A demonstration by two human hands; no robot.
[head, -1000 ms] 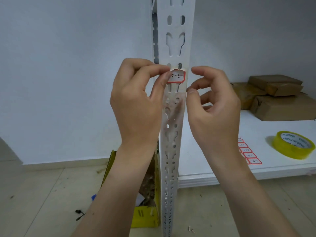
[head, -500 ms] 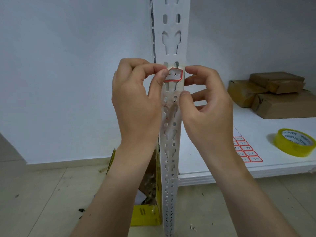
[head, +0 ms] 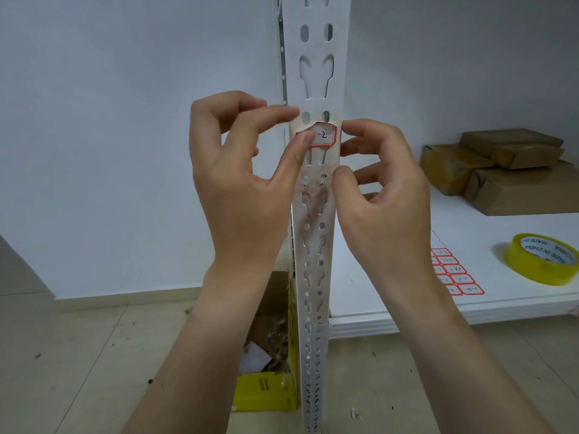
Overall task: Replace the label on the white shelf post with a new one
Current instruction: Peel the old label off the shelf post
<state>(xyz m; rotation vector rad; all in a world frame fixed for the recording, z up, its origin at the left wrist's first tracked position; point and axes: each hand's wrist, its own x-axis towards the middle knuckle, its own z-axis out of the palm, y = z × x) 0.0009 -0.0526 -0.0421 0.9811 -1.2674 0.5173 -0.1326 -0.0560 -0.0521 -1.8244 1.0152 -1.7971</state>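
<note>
A white perforated shelf post (head: 316,270) rises through the middle of the view. A red-bordered white label (head: 324,135) with handwriting sits on its front face at hand height, under a strip of clear tape. My left hand (head: 241,180) touches the label's left edge with thumb tip, index finger stretched to the post above it. My right hand (head: 379,189) rests fingertips on the post's right edge beside the label, thumb pressed on the post just below. Below the label the post shows brownish glue residue (head: 315,208).
A white shelf board (head: 470,233) at the right carries a sheet of red-bordered labels (head: 454,274), a yellow roll of clear tape (head: 542,261) and brown wrapped parcels (head: 501,167). A yellow cardboard box (head: 269,371) with scraps stands on the floor left of the post.
My right hand has come in from beside the post to touch its right edge by the label. My left index finger has lifted off the label, leaving the thumb on its left edge.
</note>
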